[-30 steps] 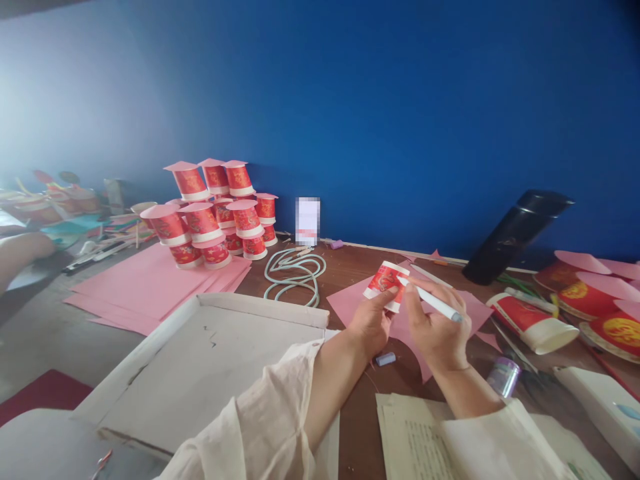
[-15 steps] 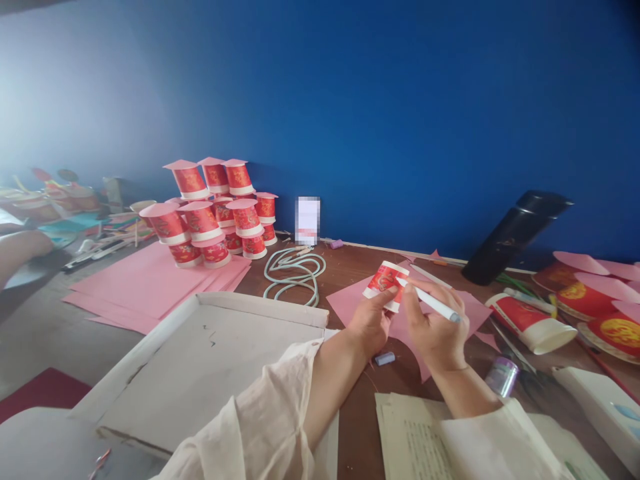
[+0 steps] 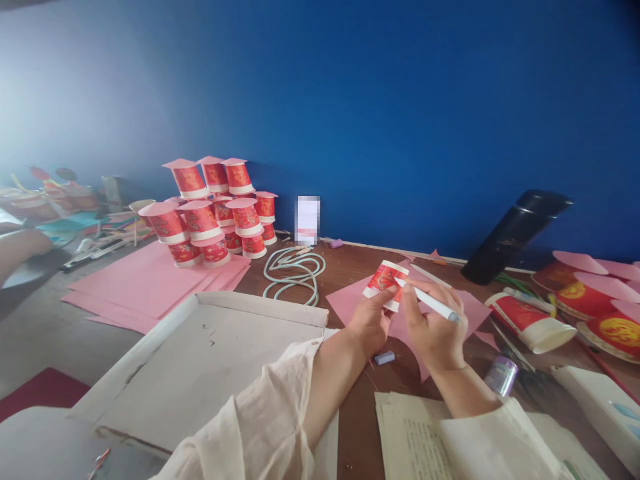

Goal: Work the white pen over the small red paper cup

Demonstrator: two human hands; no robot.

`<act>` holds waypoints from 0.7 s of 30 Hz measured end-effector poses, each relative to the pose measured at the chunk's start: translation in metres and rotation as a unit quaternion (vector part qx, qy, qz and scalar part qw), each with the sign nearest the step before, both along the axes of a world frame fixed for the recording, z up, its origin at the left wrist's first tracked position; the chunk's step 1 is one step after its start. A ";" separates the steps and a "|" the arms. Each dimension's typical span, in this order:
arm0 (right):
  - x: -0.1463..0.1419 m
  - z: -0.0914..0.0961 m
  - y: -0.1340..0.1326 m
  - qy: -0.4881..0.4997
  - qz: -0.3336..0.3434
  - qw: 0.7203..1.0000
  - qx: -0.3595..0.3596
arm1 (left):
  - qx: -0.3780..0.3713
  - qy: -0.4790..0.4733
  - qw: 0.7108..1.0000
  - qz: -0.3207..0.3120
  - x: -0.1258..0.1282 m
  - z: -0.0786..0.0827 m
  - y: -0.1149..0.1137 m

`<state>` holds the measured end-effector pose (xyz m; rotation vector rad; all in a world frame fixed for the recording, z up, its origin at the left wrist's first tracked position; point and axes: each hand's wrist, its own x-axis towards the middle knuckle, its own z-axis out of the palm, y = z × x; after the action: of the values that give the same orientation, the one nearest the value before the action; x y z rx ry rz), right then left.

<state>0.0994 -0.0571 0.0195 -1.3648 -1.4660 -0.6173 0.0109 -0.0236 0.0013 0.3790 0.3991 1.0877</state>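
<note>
A red paper cup (image 3: 384, 280) with white rims lies on its side in my left hand (image 3: 371, 327), whose thumb presses along its near side. My right hand (image 3: 440, 327) is closed round a white marker (image 3: 431, 301). The marker's pointed end meets the cup's printed wall, or comes very near it; which one I cannot tell. Both hands are over a cut sheet of pink paper (image 3: 345, 299) on the brown table (image 3: 357, 433). A small grey-violet cap-like piece (image 3: 385, 358) lies just below my left hand.
Stacked red cups with pink tops (image 3: 200, 220) stand at left on pink sheets (image 3: 125, 287). Nearby are a shallow white box (image 3: 200, 373), a coiled cable (image 3: 295, 273) and a phone (image 3: 307, 220). Rightward are a black bottle (image 3: 515, 233), another cup (image 3: 530, 323) and printed papers (image 3: 420, 433).
</note>
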 end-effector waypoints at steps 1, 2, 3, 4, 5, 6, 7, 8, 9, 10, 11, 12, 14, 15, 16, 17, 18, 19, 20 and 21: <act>0.000 0.000 0.000 0.000 0.000 1.000 0.002 | 0.000 -0.001 1.000 0.000 0.000 0.000 0.000; 0.000 0.000 0.000 0.000 0.000 1.000 0.004 | 0.001 -0.001 1.000 -0.001 0.000 0.000 0.000; 0.000 0.000 0.000 -0.001 0.001 1.000 0.006 | 0.001 -0.001 1.000 -0.001 0.000 0.000 0.000; 0.000 0.000 0.000 -0.001 0.003 1.000 0.007 | 0.000 0.000 1.000 -0.002 0.000 0.000 0.000; 0.000 0.000 0.000 0.000 0.004 1.000 0.008 | -0.001 0.001 1.000 -0.002 0.000 0.001 0.001; 0.000 0.000 0.000 0.000 0.005 1.000 0.007 | -0.002 0.001 1.000 -0.002 0.000 0.001 0.001; -0.001 0.001 0.000 -0.002 0.006 1.000 0.006 | -0.004 0.002 1.000 -0.002 0.000 0.001 0.001; -0.001 0.001 0.000 -0.002 0.006 1.000 0.005 | -0.006 0.002 1.000 -0.002 0.000 0.001 0.001; -0.001 0.001 0.000 -0.002 0.006 1.000 0.005 | -0.008 0.003 1.000 -0.001 0.000 0.001 0.001; -0.001 0.001 0.000 -0.002 0.006 1.000 0.005 | -0.009 0.004 1.000 0.000 0.001 0.001 0.001; -0.001 0.001 0.000 -0.001 0.006 1.000 0.004 | -0.008 0.004 1.000 0.000 0.001 0.001 0.001; -0.001 0.001 0.000 -0.001 0.005 1.000 0.003 | -0.007 0.004 1.000 0.001 0.001 0.001 0.001; -0.001 0.000 0.000 -0.001 0.006 1.000 0.000 | -0.005 0.004 1.000 0.002 0.000 0.001 0.000; -0.001 0.000 0.001 -0.002 0.008 1.000 -0.002 | -0.005 0.003 1.000 0.003 0.000 0.001 0.000; -0.001 0.000 0.001 -0.001 0.010 1.000 -0.003 | -0.007 0.001 1.000 0.004 0.000 0.002 0.000; -0.001 0.000 0.001 -0.001 0.014 1.000 -0.001 | -0.009 -0.001 1.000 0.003 0.000 0.002 0.000; -0.001 0.001 0.001 0.000 0.017 1.000 0.004 | -0.012 -0.003 1.000 0.002 0.000 0.002 -0.001; -0.001 0.001 0.001 0.004 0.019 1.000 0.012 | -0.015 -0.007 1.000 0.001 0.000 0.003 -0.001; -0.001 0.001 0.001 0.011 0.020 1.000 0.019 | -0.019 -0.012 1.000 0.000 0.000 0.003 -0.001; 0.000 0.002 0.001 0.019 0.017 0.999 0.026 | -0.023 -0.017 1.000 0.000 0.000 0.003 -0.002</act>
<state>0.0992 -0.0565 0.0212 -1.3011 -1.4301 -0.6002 0.0113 -0.0253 0.0043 0.3198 0.3939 1.0826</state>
